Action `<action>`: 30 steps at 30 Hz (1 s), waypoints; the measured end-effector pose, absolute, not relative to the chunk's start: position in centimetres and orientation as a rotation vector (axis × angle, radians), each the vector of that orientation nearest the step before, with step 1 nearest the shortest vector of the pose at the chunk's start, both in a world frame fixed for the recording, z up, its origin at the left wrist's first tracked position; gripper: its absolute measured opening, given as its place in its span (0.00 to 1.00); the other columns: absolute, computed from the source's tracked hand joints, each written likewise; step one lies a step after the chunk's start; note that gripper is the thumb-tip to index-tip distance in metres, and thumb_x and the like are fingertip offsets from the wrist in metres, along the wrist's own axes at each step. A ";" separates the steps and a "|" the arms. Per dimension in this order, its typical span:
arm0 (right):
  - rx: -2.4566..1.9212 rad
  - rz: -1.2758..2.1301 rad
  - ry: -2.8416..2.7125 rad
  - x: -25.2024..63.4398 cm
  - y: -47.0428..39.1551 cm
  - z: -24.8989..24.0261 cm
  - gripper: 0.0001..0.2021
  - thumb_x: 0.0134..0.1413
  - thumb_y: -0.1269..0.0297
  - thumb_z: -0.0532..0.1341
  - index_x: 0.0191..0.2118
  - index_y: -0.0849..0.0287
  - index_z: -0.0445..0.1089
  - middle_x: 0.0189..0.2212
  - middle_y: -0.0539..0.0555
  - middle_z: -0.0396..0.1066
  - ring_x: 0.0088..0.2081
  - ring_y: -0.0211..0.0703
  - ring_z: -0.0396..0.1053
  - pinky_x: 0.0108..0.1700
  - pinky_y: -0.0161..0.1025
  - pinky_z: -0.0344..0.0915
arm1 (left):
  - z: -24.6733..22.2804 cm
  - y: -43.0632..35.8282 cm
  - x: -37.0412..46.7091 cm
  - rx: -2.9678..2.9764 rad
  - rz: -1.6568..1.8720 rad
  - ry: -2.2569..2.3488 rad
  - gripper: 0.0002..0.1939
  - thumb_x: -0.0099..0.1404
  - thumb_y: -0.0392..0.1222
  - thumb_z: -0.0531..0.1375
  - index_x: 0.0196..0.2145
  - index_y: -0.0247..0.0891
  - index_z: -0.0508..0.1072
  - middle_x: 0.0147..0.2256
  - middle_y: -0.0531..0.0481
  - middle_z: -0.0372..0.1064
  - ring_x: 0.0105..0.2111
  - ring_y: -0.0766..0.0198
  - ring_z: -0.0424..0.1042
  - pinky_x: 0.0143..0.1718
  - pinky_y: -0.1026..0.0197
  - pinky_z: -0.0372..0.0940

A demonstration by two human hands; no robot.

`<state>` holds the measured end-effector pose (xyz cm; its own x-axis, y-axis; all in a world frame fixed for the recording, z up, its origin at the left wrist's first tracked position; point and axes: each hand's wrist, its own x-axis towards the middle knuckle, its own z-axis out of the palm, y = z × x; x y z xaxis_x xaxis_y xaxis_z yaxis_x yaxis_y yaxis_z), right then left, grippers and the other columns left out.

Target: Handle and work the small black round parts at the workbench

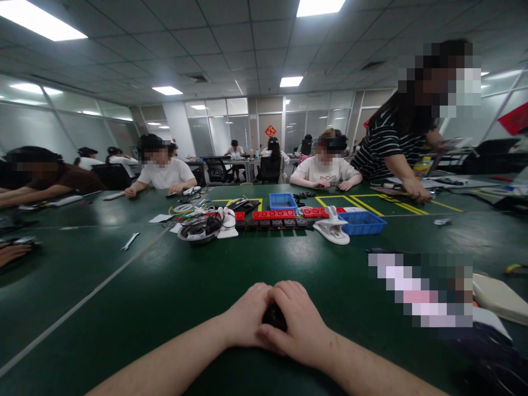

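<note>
Both of my hands meet over the green table (pixel 193 291), close to its near edge. Between them is a dark, rounded object (pixel 274 315), mostly covered by my fingers; I cannot make out what it is. My left hand (pixel 249 316) is curled against its left side. From the right, my right hand (pixel 299 324) wraps over it with bent fingers, the thumb lying across the front. The fingertips of the two hands touch or overlap at the top.
Farther back lie a black bowl of cables (pixel 199 227), red socket strips (pixel 274 214), a white clip stand (pixel 333 228) and blue bins (pixel 363 223). A wrench (pixel 130 241) lies left. Several people sit around; one in stripes leans over the table at right.
</note>
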<state>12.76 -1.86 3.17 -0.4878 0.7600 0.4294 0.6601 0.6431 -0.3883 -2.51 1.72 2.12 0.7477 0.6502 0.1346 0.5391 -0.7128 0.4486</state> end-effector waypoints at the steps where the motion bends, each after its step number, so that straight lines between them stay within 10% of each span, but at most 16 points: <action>1: -1.154 0.215 -2.283 12.7 -1.8 3.1 0.13 0.45 0.56 0.59 0.32 0.59 0.60 0.33 0.53 0.62 0.36 0.45 0.58 0.41 0.46 0.56 | 2.0 1.7 -2.5 2.576 0.423 0.921 0.30 0.42 0.53 0.66 0.41 0.38 0.64 0.39 0.48 0.64 0.38 0.55 0.63 0.44 0.53 0.58; 9: -1.387 0.150 -2.223 12.4 -1.5 2.6 0.12 0.43 0.59 0.62 0.32 0.59 0.61 0.31 0.52 0.63 0.34 0.45 0.59 0.37 0.42 0.56 | 0.9 1.6 -2.1 2.601 0.452 1.027 0.31 0.46 0.50 0.64 0.47 0.40 0.61 0.43 0.48 0.65 0.44 0.55 0.64 0.56 0.47 0.45; 30: -0.939 0.323 -2.337 12.9 -1.8 2.8 0.11 0.35 0.73 0.52 0.31 0.58 0.62 0.32 0.52 0.63 0.35 0.43 0.59 0.39 0.41 0.56 | 2.3 2.3 -2.6 2.564 0.397 0.800 0.18 0.44 0.39 0.63 0.35 0.37 0.66 0.35 0.52 0.64 0.35 0.59 0.64 0.40 0.60 0.59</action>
<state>12.86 -1.80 2.75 -0.5743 0.6929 0.4360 0.5488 0.7211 -0.4230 -2.58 2.31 2.33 0.7931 0.5923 0.1418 0.4712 -0.7443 0.4733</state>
